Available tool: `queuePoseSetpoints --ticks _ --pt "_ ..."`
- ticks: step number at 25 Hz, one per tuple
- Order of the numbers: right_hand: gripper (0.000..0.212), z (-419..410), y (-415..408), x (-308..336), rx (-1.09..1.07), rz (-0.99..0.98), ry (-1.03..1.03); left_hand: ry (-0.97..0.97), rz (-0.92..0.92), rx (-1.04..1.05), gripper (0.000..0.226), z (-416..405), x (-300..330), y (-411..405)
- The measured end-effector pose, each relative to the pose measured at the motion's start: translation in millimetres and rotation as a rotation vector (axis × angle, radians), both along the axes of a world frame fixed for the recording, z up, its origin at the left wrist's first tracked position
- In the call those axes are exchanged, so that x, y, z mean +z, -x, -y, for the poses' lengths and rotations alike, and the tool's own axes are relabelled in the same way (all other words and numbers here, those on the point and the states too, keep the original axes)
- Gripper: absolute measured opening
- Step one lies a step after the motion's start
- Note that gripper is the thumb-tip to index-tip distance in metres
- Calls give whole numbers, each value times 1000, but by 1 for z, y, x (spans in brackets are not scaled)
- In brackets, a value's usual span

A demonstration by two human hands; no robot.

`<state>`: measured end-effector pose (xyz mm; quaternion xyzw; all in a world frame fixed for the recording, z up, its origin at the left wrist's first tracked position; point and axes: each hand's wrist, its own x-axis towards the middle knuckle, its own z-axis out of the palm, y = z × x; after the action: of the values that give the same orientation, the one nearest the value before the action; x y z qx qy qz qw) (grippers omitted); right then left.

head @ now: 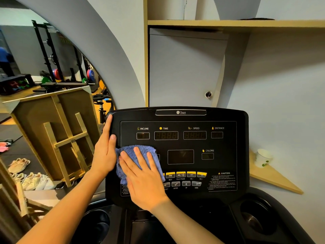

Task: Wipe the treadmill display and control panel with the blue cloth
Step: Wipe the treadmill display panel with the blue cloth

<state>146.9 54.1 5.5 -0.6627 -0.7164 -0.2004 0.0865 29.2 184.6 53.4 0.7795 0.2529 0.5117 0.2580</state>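
The black treadmill console [177, 152] fills the middle of the view, with unlit displays labelled incline, time, speed, distance and calorie and a row of yellow and grey buttons [186, 175] below. A folded blue cloth [130, 152] lies flat on the panel's lower left. My right hand [142, 178] presses on the cloth with fingers spread. My left hand [105, 152] grips the console's left edge, thumb on the panel face next to the cloth.
Two cup holders [253, 219] sit below the console. A white paper cup [263, 157] stands on a wooden corner shelf at right. A grey cabinet door [184, 71] is behind. A mirror at left reflects gym racks, a wooden frame [58, 136] and shoes [29, 178].
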Motion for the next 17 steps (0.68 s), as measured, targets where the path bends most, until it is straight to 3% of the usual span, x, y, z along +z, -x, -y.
queuePoseSetpoints --ticks 17 --pt "66 78 -56 -52 60 -18 107 -10 -58 81 58 10 6 0"
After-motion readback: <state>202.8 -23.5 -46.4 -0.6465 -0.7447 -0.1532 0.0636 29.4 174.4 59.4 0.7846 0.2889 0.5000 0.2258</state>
